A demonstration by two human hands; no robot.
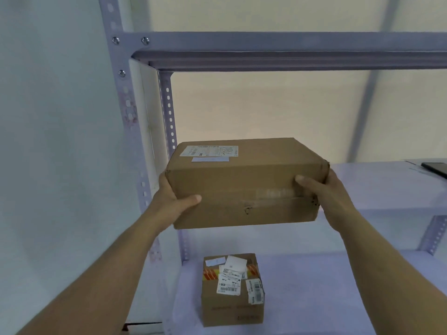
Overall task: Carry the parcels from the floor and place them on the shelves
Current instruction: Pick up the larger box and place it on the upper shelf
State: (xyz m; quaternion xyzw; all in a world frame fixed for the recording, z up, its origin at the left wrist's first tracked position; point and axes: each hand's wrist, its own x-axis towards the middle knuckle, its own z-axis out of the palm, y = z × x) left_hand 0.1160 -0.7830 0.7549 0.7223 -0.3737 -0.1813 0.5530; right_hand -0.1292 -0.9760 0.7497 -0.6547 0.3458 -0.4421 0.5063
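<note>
A brown cardboard parcel (pixel 244 180) with a white shipping label on top is held up in front of the metal rack. My left hand (pixel 173 197) grips its left end and my right hand (pixel 324 197) grips its right end, thumbs on the near face. The parcel hovers at the height of the middle shelf (pixel 387 187), at its left end; whether it touches the shelf I cannot tell. A smaller parcel (pixel 232 291) covered in labels and orange tape stands on the lower shelf (pixel 326 298), directly below.
The rack's pale perforated upright (pixel 125 97) stands at left, and an upper shelf beam (pixel 290 52) crosses overhead. A dark flat object (pixel 435 169) lies at the far right of the middle shelf. A plain wall is behind and to the left.
</note>
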